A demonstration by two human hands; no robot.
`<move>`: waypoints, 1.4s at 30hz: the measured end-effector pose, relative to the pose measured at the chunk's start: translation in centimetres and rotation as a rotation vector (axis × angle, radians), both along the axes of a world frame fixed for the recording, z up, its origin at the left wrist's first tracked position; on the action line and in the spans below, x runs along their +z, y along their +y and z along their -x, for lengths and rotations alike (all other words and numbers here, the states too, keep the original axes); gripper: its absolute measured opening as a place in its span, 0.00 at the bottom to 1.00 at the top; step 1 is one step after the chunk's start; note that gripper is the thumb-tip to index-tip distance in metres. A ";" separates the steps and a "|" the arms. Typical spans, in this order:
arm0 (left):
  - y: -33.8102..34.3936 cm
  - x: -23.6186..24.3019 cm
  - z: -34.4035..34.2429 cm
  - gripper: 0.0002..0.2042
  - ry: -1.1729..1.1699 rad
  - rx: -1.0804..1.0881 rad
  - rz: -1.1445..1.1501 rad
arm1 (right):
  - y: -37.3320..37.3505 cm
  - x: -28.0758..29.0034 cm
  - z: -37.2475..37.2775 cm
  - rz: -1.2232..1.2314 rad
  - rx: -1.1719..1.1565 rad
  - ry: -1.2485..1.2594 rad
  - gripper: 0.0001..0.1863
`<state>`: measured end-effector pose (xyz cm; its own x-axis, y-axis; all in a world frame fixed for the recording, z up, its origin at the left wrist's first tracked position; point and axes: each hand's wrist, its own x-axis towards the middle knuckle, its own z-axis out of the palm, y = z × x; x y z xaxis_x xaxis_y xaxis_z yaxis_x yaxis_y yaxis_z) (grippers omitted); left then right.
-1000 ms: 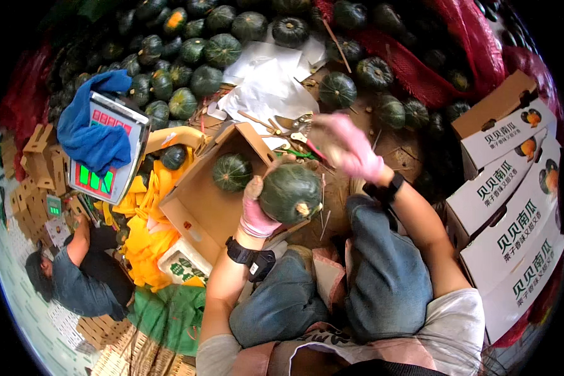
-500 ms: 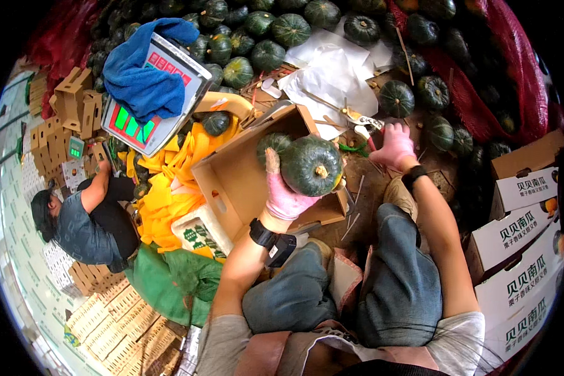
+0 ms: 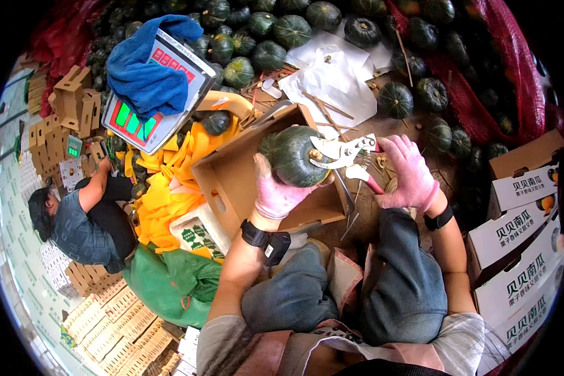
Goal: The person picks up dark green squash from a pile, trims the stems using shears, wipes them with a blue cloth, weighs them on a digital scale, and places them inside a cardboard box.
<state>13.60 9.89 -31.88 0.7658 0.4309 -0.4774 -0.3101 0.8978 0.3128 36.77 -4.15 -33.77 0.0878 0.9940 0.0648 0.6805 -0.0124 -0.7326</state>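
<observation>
left hand (image 3: 276, 194): pink glove, wrapped around one dark green squash (image 3: 292, 155), held up over the open cardboard box (image 3: 232, 178)
right hand (image 3: 408, 172): pink glove, closed on the shears (image 3: 343, 152), blades at the squash's stem end
progress: stem looks not yet cut, judging by the blade position; the box interior that shows holds nothing
left: a big pile of squash (image 3: 276, 37) behind, well over twenty
counts: 1 squash in hand, 1 shears, 1 open box, 1 scale (image 3: 163, 94) under a blue cloth (image 3: 147, 66)
nearby: another person (image 3: 81, 216) crouches at left
</observation>
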 end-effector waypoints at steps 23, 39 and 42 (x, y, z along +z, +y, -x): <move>7.6 1.2 2.7 0.35 0.738 0.328 -1.057 | 4.2 -3.6 10.1 0.522 -0.209 0.475 0.19; 9.1 -2.5 6.2 0.52 1.429 -0.380 -1.704 | -2.2 -4.4 2.5 0.381 0.013 0.747 0.30; 9.6 -1.2 6.9 0.52 1.517 -0.102 -1.815 | -3.2 -5.2 2.5 0.396 0.093 0.777 0.43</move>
